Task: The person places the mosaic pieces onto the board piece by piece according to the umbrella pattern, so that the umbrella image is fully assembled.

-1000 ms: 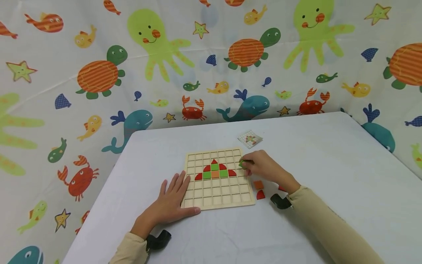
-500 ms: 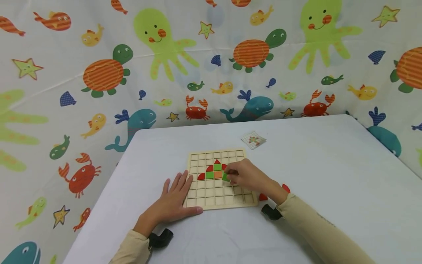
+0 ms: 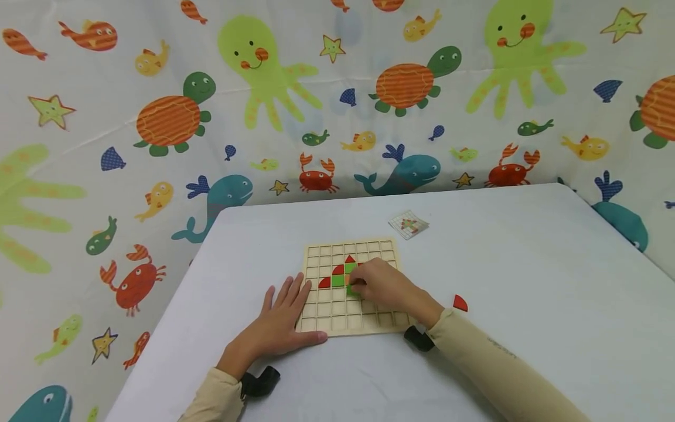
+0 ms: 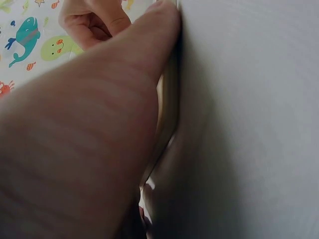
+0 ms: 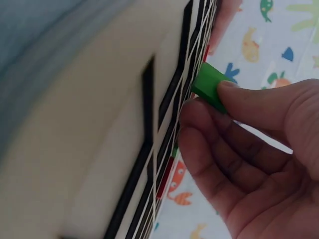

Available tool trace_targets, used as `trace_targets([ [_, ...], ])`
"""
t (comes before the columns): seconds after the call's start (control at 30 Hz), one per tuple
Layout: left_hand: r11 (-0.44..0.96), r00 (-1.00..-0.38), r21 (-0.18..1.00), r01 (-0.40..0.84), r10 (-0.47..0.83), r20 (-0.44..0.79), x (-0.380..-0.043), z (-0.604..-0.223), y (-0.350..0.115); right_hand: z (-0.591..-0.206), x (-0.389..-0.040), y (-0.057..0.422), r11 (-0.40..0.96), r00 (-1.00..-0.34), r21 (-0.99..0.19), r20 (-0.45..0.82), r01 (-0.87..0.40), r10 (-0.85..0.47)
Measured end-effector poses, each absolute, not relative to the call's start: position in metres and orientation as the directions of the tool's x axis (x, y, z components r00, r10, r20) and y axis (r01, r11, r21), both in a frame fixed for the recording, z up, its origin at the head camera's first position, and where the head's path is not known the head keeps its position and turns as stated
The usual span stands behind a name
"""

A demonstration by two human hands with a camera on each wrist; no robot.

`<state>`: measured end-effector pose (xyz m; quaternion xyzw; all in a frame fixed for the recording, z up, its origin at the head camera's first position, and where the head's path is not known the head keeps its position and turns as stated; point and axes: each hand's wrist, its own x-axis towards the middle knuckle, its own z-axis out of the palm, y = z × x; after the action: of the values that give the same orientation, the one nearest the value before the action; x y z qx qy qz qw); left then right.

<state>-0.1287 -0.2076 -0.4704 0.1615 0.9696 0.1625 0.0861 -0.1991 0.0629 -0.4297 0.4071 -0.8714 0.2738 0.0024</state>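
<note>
A wooden grid board lies on the white table. Red and green tiles form a stepped peak on it, topped by a red triangle. My right hand pinches a green tile between thumb and fingers, just over the cells below the tile pattern. Whether the tile touches the board is unclear. This hand covers the right part of the pattern. Along the board's left edge and lower left corner rests my left hand, fingers spread and straight. In the left wrist view its thumb side lies along the board's edge.
A small pattern card lies behind the board, to the right. One loose red quarter-circle tile sits on the table right of the board, beside the right forearm. A sea-animal printed curtain hangs behind the table.
My right hand has carried the green tile leftward from the board's right edge to its middle, below the pattern. The left hand stays on the board. The head view has shifted slightly.
</note>
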Motion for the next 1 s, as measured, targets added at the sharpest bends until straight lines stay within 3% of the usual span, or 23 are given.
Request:
trace_targets([
  [0.37,0.897,-0.933,0.340,0.283,0.339,-0.118,-0.127,-0.468,-0.208,-0.431,-0.190,0.054,0.636,-0.710,-0.335,0.176,-0.695,-0.682],
  [0.6,0.899,-0.933,0.332,0.284,0.339,-0.120,-0.126,-0.467,-0.205,-0.434,-0.181,0.053,0.636,-0.620,0.013,0.213,-0.771,-0.755],
  [0.8,0.899,-0.934,0.336,0.281,0.337,-0.118,-0.126,-0.466,-0.205,-0.435,-0.173,0.052,0.636,-0.606,0.133,0.209,-0.760,-0.768],
  [1.0,0.904,-0.939,0.333,0.268,0.323,-0.121,-0.125,-0.470,-0.205,-0.436,-0.169,0.053,0.573,-0.549,0.267,0.166,-0.775,-0.819],
])
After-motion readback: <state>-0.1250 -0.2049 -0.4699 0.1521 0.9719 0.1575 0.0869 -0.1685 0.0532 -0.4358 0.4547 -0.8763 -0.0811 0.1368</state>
